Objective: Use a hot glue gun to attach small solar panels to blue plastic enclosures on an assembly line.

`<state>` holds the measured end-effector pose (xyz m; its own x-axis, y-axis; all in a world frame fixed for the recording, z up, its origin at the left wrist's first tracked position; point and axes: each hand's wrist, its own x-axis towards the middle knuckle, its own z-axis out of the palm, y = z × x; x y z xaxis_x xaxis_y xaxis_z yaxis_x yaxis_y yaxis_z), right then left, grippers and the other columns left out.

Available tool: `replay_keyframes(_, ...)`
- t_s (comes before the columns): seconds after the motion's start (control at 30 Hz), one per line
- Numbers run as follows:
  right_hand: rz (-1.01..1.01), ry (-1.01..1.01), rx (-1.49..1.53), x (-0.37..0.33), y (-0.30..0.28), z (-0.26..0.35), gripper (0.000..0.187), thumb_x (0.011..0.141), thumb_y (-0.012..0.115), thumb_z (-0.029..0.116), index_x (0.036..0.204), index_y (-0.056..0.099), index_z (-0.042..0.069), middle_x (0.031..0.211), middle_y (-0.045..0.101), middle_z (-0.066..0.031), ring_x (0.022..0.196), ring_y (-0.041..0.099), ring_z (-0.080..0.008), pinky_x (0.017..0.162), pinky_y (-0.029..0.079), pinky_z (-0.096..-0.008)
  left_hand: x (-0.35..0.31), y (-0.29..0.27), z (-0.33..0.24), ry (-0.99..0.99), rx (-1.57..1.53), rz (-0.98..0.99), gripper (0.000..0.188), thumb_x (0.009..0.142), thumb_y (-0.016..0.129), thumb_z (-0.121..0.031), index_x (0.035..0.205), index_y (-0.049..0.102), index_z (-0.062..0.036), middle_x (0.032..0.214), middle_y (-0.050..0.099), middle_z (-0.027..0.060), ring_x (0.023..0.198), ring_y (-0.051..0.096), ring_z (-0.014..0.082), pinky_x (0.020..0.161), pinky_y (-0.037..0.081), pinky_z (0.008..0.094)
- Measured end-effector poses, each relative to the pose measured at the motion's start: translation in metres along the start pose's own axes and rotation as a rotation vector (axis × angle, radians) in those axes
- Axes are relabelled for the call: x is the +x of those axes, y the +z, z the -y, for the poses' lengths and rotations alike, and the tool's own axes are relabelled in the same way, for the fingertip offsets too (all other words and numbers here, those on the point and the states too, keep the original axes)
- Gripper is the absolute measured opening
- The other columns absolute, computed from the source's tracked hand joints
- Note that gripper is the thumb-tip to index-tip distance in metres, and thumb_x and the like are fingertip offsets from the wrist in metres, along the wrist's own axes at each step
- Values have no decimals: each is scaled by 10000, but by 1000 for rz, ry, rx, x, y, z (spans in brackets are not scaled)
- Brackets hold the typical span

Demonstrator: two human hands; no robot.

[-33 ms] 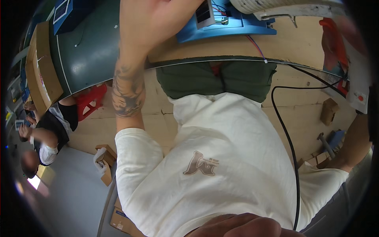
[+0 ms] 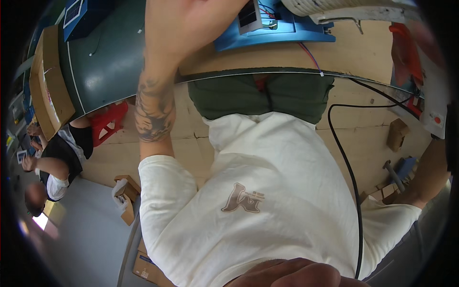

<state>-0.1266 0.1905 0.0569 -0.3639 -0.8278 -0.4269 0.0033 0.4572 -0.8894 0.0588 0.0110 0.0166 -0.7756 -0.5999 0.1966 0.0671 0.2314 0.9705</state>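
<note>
My left forearm, tattooed near the elbow, reaches up over the curved edge of the workbench [image 2: 267, 71]. My left hand [image 2: 191, 24] is blurred at the top of the picture and its fingers are cut off by the rim. It is just left of a small dark solar panel [image 2: 248, 16] that stands on a blue base [image 2: 287, 28]. My right forearm [image 2: 425, 177] runs up the right rim, and that hand is out of sight. Below me I see my white T-shirt and green trousers.
A black cable [image 2: 344, 158] hangs from the bench across my right side. A person sits at the left by a red stool [image 2: 107, 122]. Cardboard boxes [image 2: 126, 191] and a small block [image 2: 397, 134] lie on the wooden floor.
</note>
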Motion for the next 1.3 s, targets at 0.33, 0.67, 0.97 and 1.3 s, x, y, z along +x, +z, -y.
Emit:
replay_keyframes(0.33, 12, 2, -38, 1, 2, 5, 387, 836, 559, 383, 918, 556, 5, 774, 576, -108, 646, 558, -172, 616, 435, -273, -1, -5, -2, 5, 66, 22, 298, 905, 577, -68, 1188, 557, 23, 775, 464, -28, 646, 434, 10, 561, 333, 154)
replay_keyframes(0.67, 1, 3, -49, -1, -5, 6, 387, 844, 545, 387, 936, 539, 12, 792, 565, -105, 665, 547, -170, 628, 428, -274, -1, -5, 1, 37, 103, 4, 289, 895, 593, -73, 1169, 573, 17, 760, 450, -43, 626, 386, 5, 538, 304, 154)
replay_keyframes(0.97, -21, -13, -23, -9, -14, 2, 388, 851, 533, 391, 952, 524, 17, 808, 554, -102, 682, 537, -168, 639, 422, -275, -2, -5, -2, 18, 136, -9, 281, 896, 603, -90, 1158, 584, 8, 720, 444, -54, 619, 372, 3, 525, 277, 166)
replay_keyframes(1.3, -78, -90, 50, -27, -28, -6, 388, 858, 519, 396, 969, 507, 24, 826, 542, -99, 701, 525, -165, 651, 416, -277, 0, -4, -4, 49, 124, 7, 280, 899, 599, -96, 1162, 583, 0, 728, 449, -50, 620, 384, 10, 536, 288, 168)
